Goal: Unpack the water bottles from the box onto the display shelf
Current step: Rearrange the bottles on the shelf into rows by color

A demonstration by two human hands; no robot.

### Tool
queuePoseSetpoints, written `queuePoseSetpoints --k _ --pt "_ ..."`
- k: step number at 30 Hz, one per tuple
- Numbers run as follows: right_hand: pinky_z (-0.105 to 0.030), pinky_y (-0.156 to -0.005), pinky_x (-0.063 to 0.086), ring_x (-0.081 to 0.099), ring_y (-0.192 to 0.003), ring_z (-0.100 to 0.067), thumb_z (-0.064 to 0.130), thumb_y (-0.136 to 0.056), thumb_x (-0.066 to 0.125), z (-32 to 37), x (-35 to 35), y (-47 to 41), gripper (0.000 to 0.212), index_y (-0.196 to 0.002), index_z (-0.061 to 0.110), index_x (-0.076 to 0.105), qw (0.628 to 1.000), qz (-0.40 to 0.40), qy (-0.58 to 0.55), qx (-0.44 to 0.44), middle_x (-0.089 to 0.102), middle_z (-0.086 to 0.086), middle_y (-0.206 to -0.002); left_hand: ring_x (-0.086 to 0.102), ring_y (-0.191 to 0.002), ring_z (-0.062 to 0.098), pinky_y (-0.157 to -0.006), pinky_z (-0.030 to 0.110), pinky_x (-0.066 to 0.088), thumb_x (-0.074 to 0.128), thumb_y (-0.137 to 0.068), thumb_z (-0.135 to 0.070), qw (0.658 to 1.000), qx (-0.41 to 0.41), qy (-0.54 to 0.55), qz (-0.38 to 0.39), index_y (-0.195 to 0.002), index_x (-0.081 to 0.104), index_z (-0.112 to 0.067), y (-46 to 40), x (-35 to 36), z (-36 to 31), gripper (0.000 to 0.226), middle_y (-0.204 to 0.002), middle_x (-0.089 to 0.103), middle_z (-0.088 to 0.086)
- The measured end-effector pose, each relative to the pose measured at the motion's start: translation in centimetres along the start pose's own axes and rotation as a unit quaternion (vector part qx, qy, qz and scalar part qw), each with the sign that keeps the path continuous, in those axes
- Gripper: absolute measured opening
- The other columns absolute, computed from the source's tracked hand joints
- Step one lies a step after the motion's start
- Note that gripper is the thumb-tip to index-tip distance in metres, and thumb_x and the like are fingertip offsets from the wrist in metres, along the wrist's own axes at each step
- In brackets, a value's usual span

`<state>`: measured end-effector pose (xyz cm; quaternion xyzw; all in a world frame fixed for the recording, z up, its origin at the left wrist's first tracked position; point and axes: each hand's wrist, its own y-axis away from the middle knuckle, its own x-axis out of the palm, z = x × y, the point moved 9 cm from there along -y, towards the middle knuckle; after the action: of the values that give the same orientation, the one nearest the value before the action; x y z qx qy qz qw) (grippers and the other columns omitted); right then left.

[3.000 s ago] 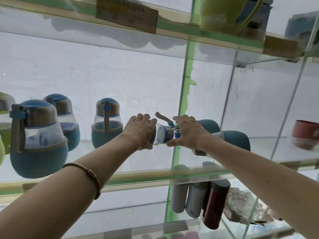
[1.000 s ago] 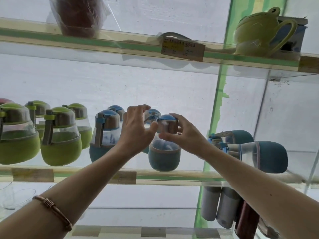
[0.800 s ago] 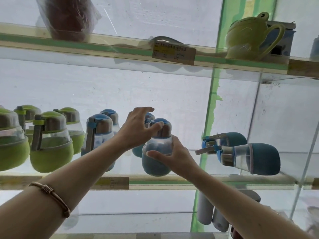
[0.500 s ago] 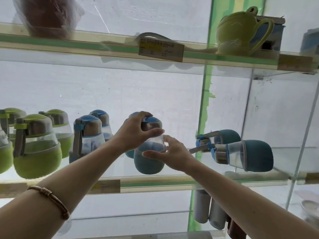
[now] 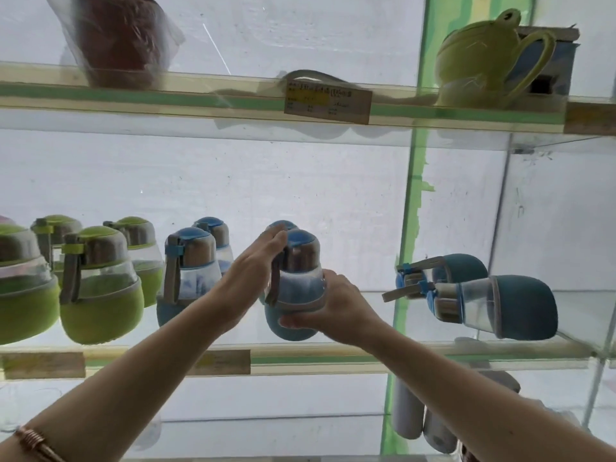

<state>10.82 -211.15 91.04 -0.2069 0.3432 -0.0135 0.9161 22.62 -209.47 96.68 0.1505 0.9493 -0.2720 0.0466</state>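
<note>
Since earlier, we stood the blue bottle (image 5: pixel 295 288) upright near the shelf (image 5: pixel 333 353) front edge; left hand (image 5: pixel 256 268) grips its cap, right hand (image 5: pixel 336 311) its body; placement nearly done.

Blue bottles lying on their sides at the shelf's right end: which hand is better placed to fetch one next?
Right. The right hand sits nearer the lying blue bottles, with open shelf between. The left hand grips the upright bottle at its lid and would need to cross over.

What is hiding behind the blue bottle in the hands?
Another blue lid peeks out behind the held blue bottle. The left hand and that bottle cover its body.
</note>
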Motion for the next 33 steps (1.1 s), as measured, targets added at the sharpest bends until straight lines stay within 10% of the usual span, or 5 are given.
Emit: queuePoseSetpoints --k 5,10,13,33 --pt "-0.036 -0.086 0.056 0.064 -0.096 -0.012 0.037 -0.062 0.086 0.8 1.1 -0.2 0.054 -0.108 0.025 0.062 0.995 0.088 -0.036 0.004 0.069 0.006 -0.101 0.052 -0.121 0.009 -0.104 0.031 0.042 0.034 -0.102 -0.027 1.000 -0.013 0.009 0.027 -0.125 0.046 -0.041 0.7 -1.2 1.4 0.030 -0.126 0.057 -0.011" --pt "-0.037 -0.082 0.057 0.063 -0.099 -0.013 0.067 -0.047 0.081 1.2 3.2 -0.6 0.082 -0.117 0.032 0.055 0.996 0.083 -0.028 -0.003 0.065 0.007 -0.107 0.049 -0.111 0.005 -0.067 0.007 0.049 0.054 -0.094 -0.022 0.992 0.009 -0.127 0.017 -0.130 0.029 -0.052 1.3 -2.4 1.1 0.054 -0.126 0.045 -0.013" --pt "-0.026 -0.075 0.054 0.061 -0.092 -0.004 0.052 -0.056 0.085 1.5 2.8 0.3 0.075 -0.118 0.027 0.052 0.999 0.036 -0.022 -0.009 0.063 0.013 -0.103 0.050 -0.100 0.002 -0.057 0.004 0.045 0.064 -0.086 -0.028 0.985 0.008 -0.171 -0.020 -0.138 0.029 -0.047 1.0 -3.4 1.2 0.065 -0.117 0.046 -0.012" --pt "-0.030 -0.079 0.057 0.064 -0.095 -0.007 0.053 -0.058 0.082 1.0 2.8 -0.3 0.070 -0.119 0.027 0.056 0.999 0.053 0.004 0.008 0.067 0.011 -0.106 0.054 -0.104 0.014 -0.070 0.013 0.047 0.070 -0.082 -0.032 0.968 0.042 -0.240 -0.056 -0.144 0.029 -0.032 0.5 -3.2 1.5 0.075 -0.131 0.052 0.001"
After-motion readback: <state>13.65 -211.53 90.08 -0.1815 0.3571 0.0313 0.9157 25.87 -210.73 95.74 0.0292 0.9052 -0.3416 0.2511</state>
